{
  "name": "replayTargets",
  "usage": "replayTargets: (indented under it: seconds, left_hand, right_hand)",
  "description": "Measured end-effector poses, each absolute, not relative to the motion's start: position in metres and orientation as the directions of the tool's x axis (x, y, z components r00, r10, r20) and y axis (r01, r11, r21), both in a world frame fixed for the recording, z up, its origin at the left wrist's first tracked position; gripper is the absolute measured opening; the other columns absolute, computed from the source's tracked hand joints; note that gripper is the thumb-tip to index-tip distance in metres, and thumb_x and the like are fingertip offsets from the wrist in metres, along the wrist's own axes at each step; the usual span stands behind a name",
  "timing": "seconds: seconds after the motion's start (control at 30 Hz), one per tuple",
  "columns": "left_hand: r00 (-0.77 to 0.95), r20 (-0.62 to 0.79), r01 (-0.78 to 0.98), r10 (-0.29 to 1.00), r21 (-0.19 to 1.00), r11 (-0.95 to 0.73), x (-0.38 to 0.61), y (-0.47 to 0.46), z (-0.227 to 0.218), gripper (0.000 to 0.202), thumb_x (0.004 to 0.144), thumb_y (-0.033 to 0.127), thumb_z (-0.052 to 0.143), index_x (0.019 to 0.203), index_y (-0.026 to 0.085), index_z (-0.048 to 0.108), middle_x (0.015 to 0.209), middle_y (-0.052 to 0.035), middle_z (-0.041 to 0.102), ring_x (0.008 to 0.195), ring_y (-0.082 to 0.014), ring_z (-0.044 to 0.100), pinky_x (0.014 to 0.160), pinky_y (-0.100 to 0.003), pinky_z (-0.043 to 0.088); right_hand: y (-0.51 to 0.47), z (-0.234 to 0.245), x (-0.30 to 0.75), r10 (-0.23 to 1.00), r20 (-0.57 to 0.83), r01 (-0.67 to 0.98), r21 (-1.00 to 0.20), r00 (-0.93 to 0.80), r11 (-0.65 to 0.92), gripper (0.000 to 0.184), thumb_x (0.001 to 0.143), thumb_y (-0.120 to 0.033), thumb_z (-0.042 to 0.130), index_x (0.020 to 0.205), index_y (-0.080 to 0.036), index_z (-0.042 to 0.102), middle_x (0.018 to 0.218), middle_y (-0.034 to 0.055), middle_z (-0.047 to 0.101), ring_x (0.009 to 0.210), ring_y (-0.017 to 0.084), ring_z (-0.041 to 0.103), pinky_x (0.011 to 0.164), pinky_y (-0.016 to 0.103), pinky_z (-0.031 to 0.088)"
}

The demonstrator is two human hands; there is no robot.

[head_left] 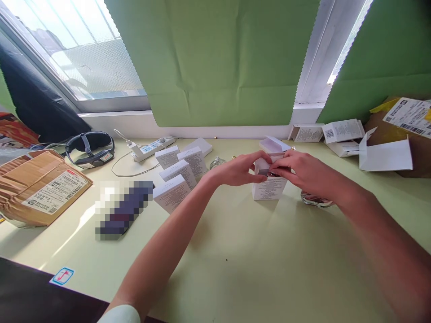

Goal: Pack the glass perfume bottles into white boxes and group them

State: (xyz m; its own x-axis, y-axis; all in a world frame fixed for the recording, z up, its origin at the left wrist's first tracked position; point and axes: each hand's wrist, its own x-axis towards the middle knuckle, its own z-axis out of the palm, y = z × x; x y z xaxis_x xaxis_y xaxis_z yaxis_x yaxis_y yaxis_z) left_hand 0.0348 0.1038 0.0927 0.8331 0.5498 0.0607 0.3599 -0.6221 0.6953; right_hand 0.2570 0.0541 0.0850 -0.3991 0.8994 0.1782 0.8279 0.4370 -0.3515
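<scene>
Your left hand (244,169) has its thumb and fingers closed around the upper left side of a white box (269,190), which stands upright on the table (229,260) between your two hands. Your right hand (299,168) has its fingertips drawn together at the box's top — whether they pinch the box or something small there, I cannot tell. Just under your right wrist lies a shiny glass item (316,199); another glass piece (217,162) sits just beyond your left wrist. Left of your left hand stands a cluster of printed boxes (178,175), with a power strip (155,147) behind and a black headset (90,150) farther left — then a brown parcel (43,186). Well right of your right hand, an open carton (385,157) rests against a cardboard box (415,134).
</scene>
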Motion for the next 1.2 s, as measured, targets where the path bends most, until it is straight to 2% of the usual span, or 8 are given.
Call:
replayTargets:
  seconds: [0.13, 0.23, 0.33, 0.43, 0.53, 0.7, 0.87, 1.2]
  left_hand:
    - [0.846, 0.029, 0.349, 0.532, 0.725, -0.594, 0.031, 0.105, 0.094, 0.045, 0.088, 0.039, 0.058, 0.131, 0.029, 0.046, 0.113, -0.0039, 0.060, 0.091, -0.0152, 0.056, 0.080, -0.032, 0.044]
    - [0.868, -0.002, 0.310, 0.496, 0.783, -0.539, 0.026, 0.106, 0.098, 0.052, 0.091, 0.043, 0.056, 0.139, 0.032, 0.041, 0.128, -0.0047, 0.055, 0.103, -0.0166, 0.056, 0.088, -0.032, 0.044]
    - [0.875, -0.069, 0.334, 0.479, 0.802, -0.495, 0.021, 0.108, 0.102, 0.058, 0.093, 0.043, 0.052, 0.147, 0.032, 0.034, 0.112, -0.0043, 0.059, 0.102, -0.0179, 0.057, 0.089, -0.033, 0.043]
    - [0.883, -0.083, 0.334, 0.463, 0.803, -0.493, 0.018, 0.112, 0.101, 0.060, 0.093, 0.042, 0.050, 0.149, 0.030, 0.031, 0.091, -0.0019, 0.056, 0.093, -0.0171, 0.055, 0.085, -0.034, 0.043]
    - [0.897, -0.053, 0.289, 0.439, 0.823, -0.489, 0.017, 0.116, 0.097, 0.058, 0.094, 0.039, 0.049, 0.149, 0.029, 0.033, 0.085, -0.0001, 0.052, 0.087, -0.0152, 0.053, 0.084, -0.033, 0.043]
    - [0.881, -0.030, 0.300, 0.472, 0.807, -0.509, 0.019, 0.117, 0.093, 0.054, 0.095, 0.041, 0.048, 0.146, 0.028, 0.037, 0.088, -0.0016, 0.054, 0.089, -0.0158, 0.053, 0.083, -0.033, 0.043]
    - [0.851, -0.005, 0.360, 0.525, 0.734, -0.577, 0.026, 0.113, 0.093, 0.047, 0.093, 0.042, 0.051, 0.137, 0.028, 0.045, 0.103, -0.0046, 0.060, 0.090, -0.0162, 0.055, 0.079, -0.030, 0.043]
    - [0.842, 0.013, 0.414, 0.539, 0.625, -0.662, 0.033, 0.109, 0.093, 0.034, 0.095, 0.040, 0.049, 0.126, 0.026, 0.056, 0.112, -0.0043, 0.064, 0.088, -0.0149, 0.057, 0.073, -0.027, 0.042]
  right_hand:
    - [0.049, 0.098, 0.262, 0.905, 0.165, 0.786, -0.451, -0.393, 0.424, 0.029, 0.095, -0.044, 0.048, 0.100, -0.034, 0.074, 0.104, 0.0025, 0.071, 0.095, 0.027, 0.064, 0.080, 0.043, 0.049]
    - [0.047, 0.107, 0.273, 0.944, 0.196, 0.753, -0.569, -0.267, 0.331, 0.027, 0.092, -0.051, 0.053, 0.103, -0.034, 0.070, 0.112, 0.0008, 0.072, 0.098, 0.027, 0.066, 0.082, 0.041, 0.048]
    - [0.051, 0.106, 0.288, 0.977, 0.159, 0.717, -0.664, -0.140, 0.211, 0.034, 0.088, -0.058, 0.056, 0.111, -0.034, 0.064, 0.106, 0.0021, 0.073, 0.095, 0.027, 0.067, 0.082, 0.041, 0.049]
    - [0.055, 0.099, 0.299, 0.989, -0.003, 0.692, -0.715, -0.146, 0.099, 0.045, 0.086, -0.063, 0.056, 0.122, -0.035, 0.058, 0.098, 0.0025, 0.072, 0.092, 0.026, 0.066, 0.080, 0.041, 0.050]
    - [0.057, 0.092, 0.301, 0.959, -0.134, 0.670, -0.739, -0.248, 0.070, 0.049, 0.086, -0.063, 0.056, 0.125, -0.034, 0.056, 0.099, 0.0032, 0.070, 0.092, 0.025, 0.064, 0.078, 0.038, 0.049]
    - [0.061, 0.085, 0.294, 0.916, -0.142, 0.641, -0.754, -0.374, 0.144, 0.044, 0.084, -0.061, 0.059, 0.115, -0.030, 0.060, 0.106, 0.0047, 0.065, 0.094, 0.024, 0.062, 0.078, 0.037, 0.047]
    - [0.061, 0.085, 0.290, 0.923, -0.127, 0.660, -0.734, -0.362, 0.158, 0.041, 0.082, -0.064, 0.060, 0.103, -0.029, 0.059, 0.097, 0.0019, 0.061, 0.085, 0.022, 0.059, 0.075, 0.036, 0.045]
    - [0.055, 0.093, 0.282, 0.945, -0.111, 0.663, -0.738, -0.308, 0.129, 0.040, 0.087, -0.068, 0.048, 0.093, -0.030, 0.060, 0.078, 0.0001, 0.056, 0.073, 0.019, 0.052, 0.069, 0.033, 0.042]
